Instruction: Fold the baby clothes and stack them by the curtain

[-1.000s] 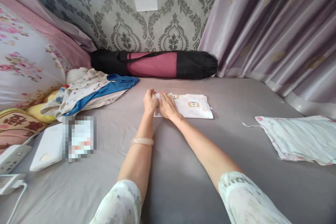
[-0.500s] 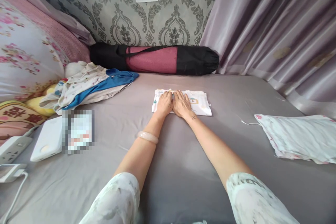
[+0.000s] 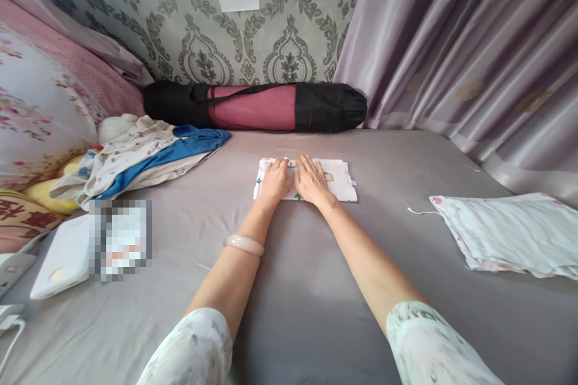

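A folded white cloth (image 3: 342,190) with small coloured prints lies flat on the grey bed sheet (image 3: 307,289), a small tag at its right edge. On its left part rests my left hand (image 3: 276,180), palm down with the fingers stretched forward. My right hand (image 3: 311,178) lies flat near the cloth's middle, fingers extended. A narrow strip of cloth shows between the two hands. What is under the palms is hidden.
Along the wall lies a black and pink mat bag (image 3: 253,107). Crumpled clothes (image 3: 149,153) sit at the left, with a white power bank (image 3: 63,255) and a blurred-out item (image 3: 126,240) nearer. At right is a folded pale cloth (image 3: 510,231).
My hands have moved apart, opening a gap over the cloth. Both stay flat on it. The whole view has shifted slightly.
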A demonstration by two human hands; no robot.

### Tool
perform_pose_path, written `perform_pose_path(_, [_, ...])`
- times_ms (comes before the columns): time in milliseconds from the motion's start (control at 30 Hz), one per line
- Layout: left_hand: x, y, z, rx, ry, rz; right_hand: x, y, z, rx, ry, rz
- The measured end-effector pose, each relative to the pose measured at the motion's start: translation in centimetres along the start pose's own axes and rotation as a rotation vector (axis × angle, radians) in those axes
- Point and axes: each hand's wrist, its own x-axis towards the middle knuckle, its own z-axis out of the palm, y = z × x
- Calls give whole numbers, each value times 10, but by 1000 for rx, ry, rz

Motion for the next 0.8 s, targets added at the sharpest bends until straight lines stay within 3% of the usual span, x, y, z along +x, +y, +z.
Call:
perform_pose_path(133, [-4, 6, 0, 73, -36, 16, -4, 11, -4, -50, -10, 81])
perform_pose_path(367, [-7, 3, 9, 177, -129, 5, -9, 15, 5, -86, -42, 86])
perform_pose_path(600, [-6, 2, 10, 176, -111, 0, -8, 15, 2, -83, -63, 88])
perform_pose_path(800, [-3, 1, 7, 151, -35, 18, -3, 24, -12, 1, -141, 115])
